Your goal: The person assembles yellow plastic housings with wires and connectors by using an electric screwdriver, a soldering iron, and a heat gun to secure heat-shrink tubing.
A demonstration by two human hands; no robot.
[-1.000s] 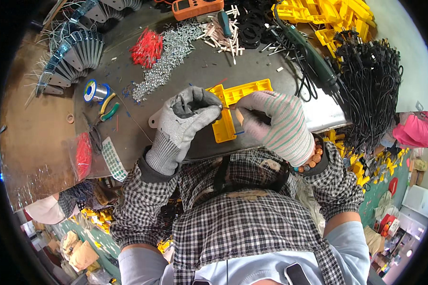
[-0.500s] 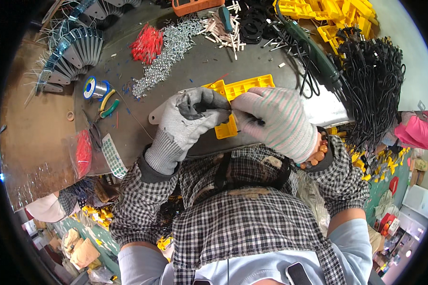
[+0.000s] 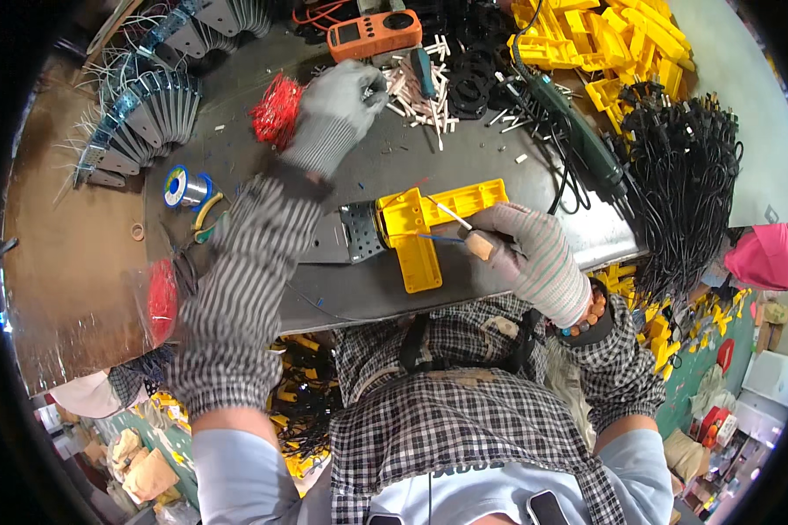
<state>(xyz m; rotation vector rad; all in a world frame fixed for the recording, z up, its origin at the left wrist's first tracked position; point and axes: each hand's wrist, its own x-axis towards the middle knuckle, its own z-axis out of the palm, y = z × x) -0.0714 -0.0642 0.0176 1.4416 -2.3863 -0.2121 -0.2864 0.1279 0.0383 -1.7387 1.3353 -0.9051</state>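
A yellow plastic housing [image 3: 420, 262] lies on the bench in front of me, its left end joined to a perforated metal plate [image 3: 357, 232]. Over the housing, my right hand [image 3: 538, 258], in a striped glove, pinches a wire with a thin white sleeve [image 3: 451, 213] on it. A blue wire [image 3: 440, 238] runs from the housing toward the same fingertips. My left hand [image 3: 341, 94], gloved in grey, reaches to the left edge of a pile of white sleeves [image 3: 407, 92]. Its fingers are curled together; whatever they grip is hidden.
Beside my left hand lie red wires [image 3: 276, 114]. An orange meter [image 3: 375, 35] and a screwdriver [image 3: 424, 74] are behind. A green power tool [image 3: 578, 136], black cables [image 3: 687, 166] and yellow housings [image 3: 622, 39] fill the right. A solder spool [image 3: 186, 188] sits left.
My left hand has left the housing and moved up and away to the white sleeves. The right hand has shifted right and down, exposing the white sleeve and blue wire.
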